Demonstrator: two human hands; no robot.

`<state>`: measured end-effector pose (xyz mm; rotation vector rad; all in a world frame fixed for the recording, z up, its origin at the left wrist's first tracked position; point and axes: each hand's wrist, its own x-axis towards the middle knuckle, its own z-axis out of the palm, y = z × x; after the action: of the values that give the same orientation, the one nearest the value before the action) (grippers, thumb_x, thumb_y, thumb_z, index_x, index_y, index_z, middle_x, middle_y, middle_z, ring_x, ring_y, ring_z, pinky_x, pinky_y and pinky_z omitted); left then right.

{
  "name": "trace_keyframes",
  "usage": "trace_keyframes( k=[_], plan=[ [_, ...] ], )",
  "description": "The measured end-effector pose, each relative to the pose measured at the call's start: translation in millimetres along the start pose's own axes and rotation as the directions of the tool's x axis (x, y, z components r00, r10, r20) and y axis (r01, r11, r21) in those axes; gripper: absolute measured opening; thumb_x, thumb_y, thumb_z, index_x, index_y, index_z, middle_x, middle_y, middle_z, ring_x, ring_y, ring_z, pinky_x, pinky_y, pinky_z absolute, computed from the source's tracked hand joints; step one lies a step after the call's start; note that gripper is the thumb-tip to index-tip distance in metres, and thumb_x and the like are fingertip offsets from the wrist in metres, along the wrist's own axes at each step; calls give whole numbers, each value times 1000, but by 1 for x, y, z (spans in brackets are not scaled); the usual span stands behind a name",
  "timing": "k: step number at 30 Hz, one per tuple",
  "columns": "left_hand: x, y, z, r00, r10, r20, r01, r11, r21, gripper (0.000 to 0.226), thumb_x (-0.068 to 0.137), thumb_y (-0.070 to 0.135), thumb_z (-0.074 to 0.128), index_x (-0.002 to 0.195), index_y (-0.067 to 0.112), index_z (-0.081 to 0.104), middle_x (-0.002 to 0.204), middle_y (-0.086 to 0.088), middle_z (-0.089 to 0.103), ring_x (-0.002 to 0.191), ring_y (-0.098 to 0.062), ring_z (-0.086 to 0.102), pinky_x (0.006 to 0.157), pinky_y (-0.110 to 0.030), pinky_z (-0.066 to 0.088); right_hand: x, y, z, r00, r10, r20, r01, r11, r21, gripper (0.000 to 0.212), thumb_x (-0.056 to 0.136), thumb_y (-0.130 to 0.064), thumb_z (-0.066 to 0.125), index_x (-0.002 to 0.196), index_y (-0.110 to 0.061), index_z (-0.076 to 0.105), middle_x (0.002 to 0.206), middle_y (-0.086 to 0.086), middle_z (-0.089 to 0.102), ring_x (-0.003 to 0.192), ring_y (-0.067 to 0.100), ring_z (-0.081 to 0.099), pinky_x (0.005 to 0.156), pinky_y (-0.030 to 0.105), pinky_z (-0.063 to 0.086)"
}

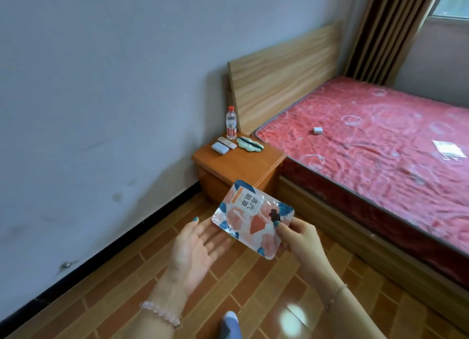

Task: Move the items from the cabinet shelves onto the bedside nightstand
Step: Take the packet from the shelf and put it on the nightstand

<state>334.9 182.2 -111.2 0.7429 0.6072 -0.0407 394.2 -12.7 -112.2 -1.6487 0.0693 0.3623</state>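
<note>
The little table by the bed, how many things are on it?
4 on the nightstand: a water bottle at the back, a remote, a grey case, and a sleep mask nearest the bed.

nails teal | left wrist pink bead bracelet (160,313) (right: thin chain (336,293))

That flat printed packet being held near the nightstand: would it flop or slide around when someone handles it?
The packet looks thin and probably light: the right hand pinches just one edge and it stays fairly flat, so likely semi-stiff rather than limp. Its glossy film may be slippery. The left hand lies open at its other edge, perhaps ready to steady it.
</note>
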Motion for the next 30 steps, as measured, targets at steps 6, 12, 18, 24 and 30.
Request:
trace_keyframes(
  k=[6, 12, 18, 24, 30],
  plan=[
    [88, 28, 16, 1000, -28, 14, 28, 999, 21, 41, 100, 31, 34, 120, 4, 56, 119, -18, 63, 113, -33, 58, 93, -43, 46, 87, -10, 9, 999, 38, -20, -38, 999, -23, 15, 93, -16, 52, 93, -9, 66, 86, 3, 73, 74, 10, 70, 53, 15, 51],
    [193, 76, 25, 999, -45, 7, 44, 998, 45, 38, 100, 32, 35, 118, 7, 57, 119, -17, 63, 112, -32, 59, 94, -43, 45, 191, -25, 40, 995, 85, -50, -88, 995, -42, 17, 93, -17, 53, 93, -7, 66, 84, 5, 73, 75, 14, 71, 58, 22, 55],
    [293, 129, 29, 997, -68, -34, 71, 995, 72, 35, 101, 33, 33, 117, 9, 55, 122, -15, 61, 115, -31, 56, 101, -45, 42, 293, -43, 78, 990, 133, -48, -135, 990, -42, 16, 93, -13, 52, 89, -8, 67, 79, 1, 74, 73, 13, 71, 55, 19, 52],
    [369, 159, 23, 986, -108, -129, 118, 990, 77, 34, 101, 32, 36, 118, 8, 53, 120, -15, 60, 113, -29, 57, 102, -46, 42, 374, -37, 108, 966, 257, -22, -257, 966, -16, 14, 93, -12, 53, 87, -9, 66, 80, 1, 72, 67, 9, 70, 50, 17, 51],
    [448, 174, 12, 952, -152, -264, 173, 983, 60, 35, 101, 32, 37, 122, 8, 49, 119, -13, 59, 112, -28, 55, 99, -46, 43, 456, -13, 137, 913, 407, 23, -407, 913, -2, 15, 94, -13, 52, 91, -7, 65, 83, 5, 73, 72, 16, 71, 60, 28, 57]
  ],
)
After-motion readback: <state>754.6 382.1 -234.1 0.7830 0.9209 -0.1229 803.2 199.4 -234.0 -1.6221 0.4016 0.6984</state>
